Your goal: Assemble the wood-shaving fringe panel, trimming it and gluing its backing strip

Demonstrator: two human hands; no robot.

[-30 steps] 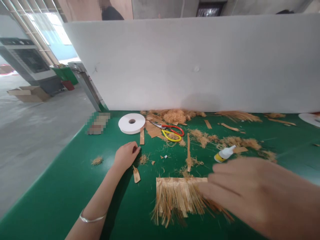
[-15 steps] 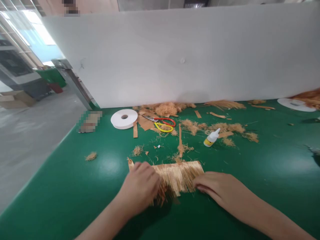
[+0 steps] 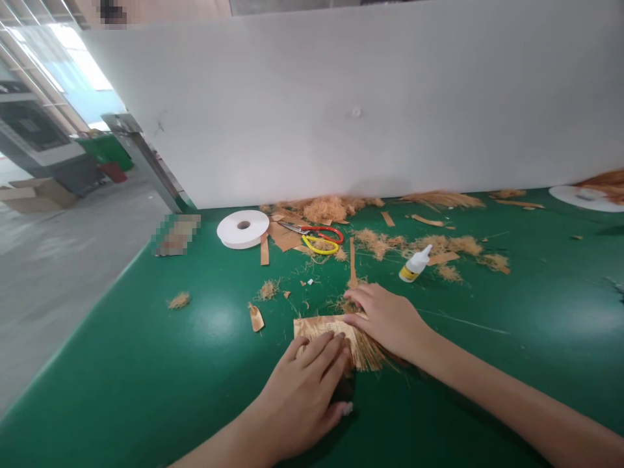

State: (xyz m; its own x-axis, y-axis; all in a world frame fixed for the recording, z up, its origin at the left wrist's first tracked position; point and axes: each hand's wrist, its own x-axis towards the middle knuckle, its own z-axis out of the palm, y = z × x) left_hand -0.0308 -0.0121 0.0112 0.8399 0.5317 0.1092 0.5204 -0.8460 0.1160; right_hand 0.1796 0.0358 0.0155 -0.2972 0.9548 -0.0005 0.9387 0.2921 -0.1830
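A tan fringed straw piece (image 3: 322, 325) lies on the green table (image 3: 146, 364) in front of me. My left hand (image 3: 302, 390) rests flat on its lower left part, fingers stretched out over the fringe. My right hand (image 3: 387, 318) lies on its right end, fingers extended toward the taped top edge. Neither hand grips anything that I can see. A small brown scrap (image 3: 256, 318) lies just left of the piece.
Farther back lie a white tape roll (image 3: 242, 229), red and yellow scissors (image 3: 319, 237), a small white glue bottle (image 3: 416, 264), a long brown strip (image 3: 351, 261) and several straw tufts. A white wall panel (image 3: 341, 97) closes the back. The table's left edge drops to the floor.
My right hand has moved from the piece's right side up and left onto it. My left hand slid lower, fingers now flat. The piece looks shorter or partly folded.
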